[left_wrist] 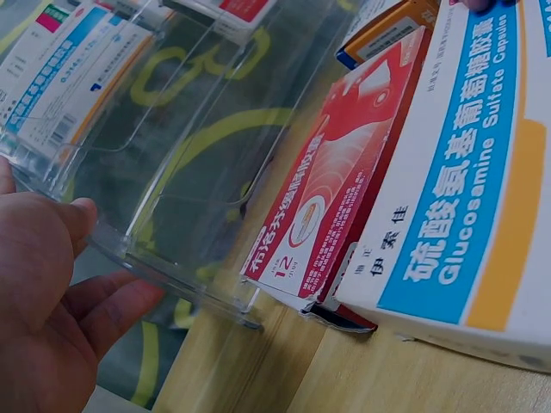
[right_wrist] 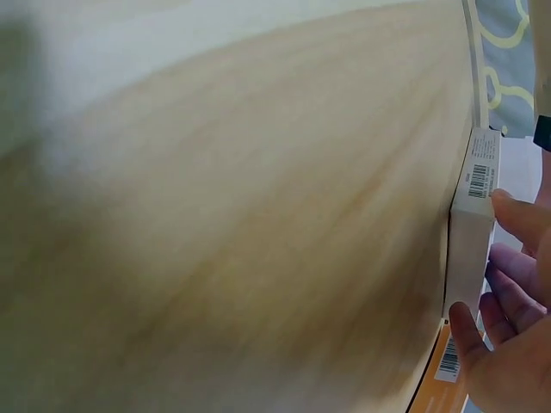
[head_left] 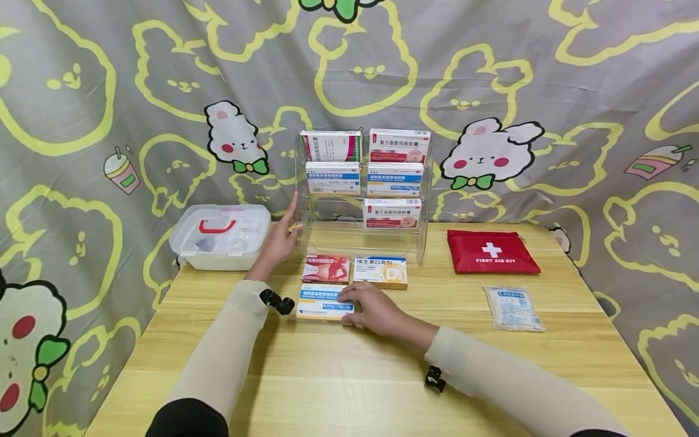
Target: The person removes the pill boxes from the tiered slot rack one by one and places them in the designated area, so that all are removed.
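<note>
A blue-and-white glucosamine capsule box [head_left: 319, 302] lies flat on the table, and my right hand [head_left: 377, 308] grips its right end between thumb and fingers. In the right wrist view the fingers [right_wrist: 469, 331] span the box's white side [right_wrist: 469, 258]. My left hand [head_left: 280, 243] touches the left side of a clear tiered display rack [head_left: 355, 233], index finger stretched upward along it. Just in front of the rack lie a red capsule box [head_left: 326, 269] and a white-and-orange vitamin D box [head_left: 380, 271]. Several medicine boxes [head_left: 393, 212] stand in the rack's tiers.
To the rack's left is a translucent lidded case [head_left: 221, 240] with a red handle. On the right are a red first aid pouch [head_left: 491, 253] and a small white-and-blue packet [head_left: 512, 308]. A patterned curtain [head_left: 475, 79] hangs behind the wooden table [head_left: 349, 376].
</note>
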Action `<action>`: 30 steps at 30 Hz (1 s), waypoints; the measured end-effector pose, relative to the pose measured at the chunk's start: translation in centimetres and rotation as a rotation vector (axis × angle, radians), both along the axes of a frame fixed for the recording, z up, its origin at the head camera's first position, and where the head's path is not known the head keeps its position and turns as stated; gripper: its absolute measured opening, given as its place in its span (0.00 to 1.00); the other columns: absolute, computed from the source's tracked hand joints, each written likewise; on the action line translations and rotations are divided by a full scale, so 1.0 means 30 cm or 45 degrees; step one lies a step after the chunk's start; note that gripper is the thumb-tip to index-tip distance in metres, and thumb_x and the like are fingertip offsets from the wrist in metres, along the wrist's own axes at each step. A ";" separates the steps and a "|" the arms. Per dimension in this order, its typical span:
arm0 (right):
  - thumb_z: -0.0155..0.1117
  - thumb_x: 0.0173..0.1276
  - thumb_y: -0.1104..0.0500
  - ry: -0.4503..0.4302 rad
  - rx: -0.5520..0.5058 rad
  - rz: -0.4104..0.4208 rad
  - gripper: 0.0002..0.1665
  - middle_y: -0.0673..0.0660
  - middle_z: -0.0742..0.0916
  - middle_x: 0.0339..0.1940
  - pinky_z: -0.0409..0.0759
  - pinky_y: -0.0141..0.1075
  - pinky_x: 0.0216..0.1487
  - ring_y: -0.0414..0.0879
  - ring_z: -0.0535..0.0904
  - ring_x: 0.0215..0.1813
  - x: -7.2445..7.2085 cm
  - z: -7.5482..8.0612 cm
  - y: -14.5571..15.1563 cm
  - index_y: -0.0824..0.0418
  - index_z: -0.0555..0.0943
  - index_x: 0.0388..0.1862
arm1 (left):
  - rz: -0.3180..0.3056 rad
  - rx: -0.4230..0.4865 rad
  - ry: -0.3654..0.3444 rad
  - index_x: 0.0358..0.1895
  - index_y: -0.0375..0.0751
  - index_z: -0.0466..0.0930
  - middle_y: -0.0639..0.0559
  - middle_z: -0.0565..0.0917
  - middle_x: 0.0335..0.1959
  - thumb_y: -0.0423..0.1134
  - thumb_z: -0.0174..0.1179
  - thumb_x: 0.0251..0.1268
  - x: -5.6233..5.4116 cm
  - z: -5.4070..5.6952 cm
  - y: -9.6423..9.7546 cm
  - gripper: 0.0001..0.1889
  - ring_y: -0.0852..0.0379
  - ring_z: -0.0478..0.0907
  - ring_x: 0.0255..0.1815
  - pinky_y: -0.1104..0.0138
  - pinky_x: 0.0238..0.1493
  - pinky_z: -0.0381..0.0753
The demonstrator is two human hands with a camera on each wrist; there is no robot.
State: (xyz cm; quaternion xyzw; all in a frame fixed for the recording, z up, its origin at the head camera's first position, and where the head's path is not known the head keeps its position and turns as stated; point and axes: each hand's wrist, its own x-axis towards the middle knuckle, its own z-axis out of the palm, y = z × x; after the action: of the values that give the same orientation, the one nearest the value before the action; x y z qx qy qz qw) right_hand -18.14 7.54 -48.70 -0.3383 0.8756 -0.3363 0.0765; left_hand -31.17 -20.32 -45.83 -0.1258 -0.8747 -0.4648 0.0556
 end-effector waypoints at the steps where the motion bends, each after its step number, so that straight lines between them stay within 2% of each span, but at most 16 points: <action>1: 0.77 0.66 0.55 -0.009 -0.012 0.000 0.23 0.54 0.85 0.61 0.74 0.48 0.69 0.52 0.77 0.66 -0.003 0.000 -0.002 0.58 0.86 0.59 | 0.002 -0.001 0.002 0.81 0.83 0.33 0.33 0.61 0.79 0.31 0.51 0.82 0.000 0.000 0.000 0.47 0.38 0.66 0.77 0.57 0.34 0.80; 8: 0.78 0.65 0.55 -0.042 -0.039 -0.022 0.23 0.54 0.85 0.61 0.73 0.48 0.71 0.52 0.77 0.67 -0.025 -0.005 -0.010 0.58 0.87 0.58 | 0.012 -0.015 0.009 0.81 0.83 0.32 0.34 0.62 0.79 0.30 0.51 0.81 0.000 -0.001 0.001 0.48 0.39 0.66 0.77 0.58 0.39 0.82; 18: 0.78 0.65 0.55 -0.046 -0.027 -0.032 0.23 0.53 0.85 0.61 0.73 0.47 0.70 0.52 0.77 0.67 -0.033 0.005 -0.014 0.57 0.87 0.58 | 0.027 -0.008 -0.014 0.80 0.85 0.33 0.34 0.61 0.80 0.31 0.51 0.81 0.005 0.001 0.002 0.48 0.39 0.66 0.77 0.58 0.37 0.80; 30: 0.77 0.65 0.53 -0.076 0.017 -0.051 0.23 0.51 0.85 0.62 0.71 0.45 0.72 0.49 0.76 0.68 -0.034 0.011 -0.014 0.56 0.87 0.58 | 0.018 -0.040 -0.001 0.81 0.84 0.32 0.37 0.58 0.81 0.34 0.51 0.82 0.008 0.003 0.000 0.46 0.39 0.64 0.78 0.52 0.47 0.81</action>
State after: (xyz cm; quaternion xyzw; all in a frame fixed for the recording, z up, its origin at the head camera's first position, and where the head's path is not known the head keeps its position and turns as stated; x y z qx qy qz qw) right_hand -19.17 7.12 -48.37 -0.3099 0.8817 -0.3418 0.0981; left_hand -30.94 -20.32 -45.74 -0.1203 -0.8828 -0.4505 0.0564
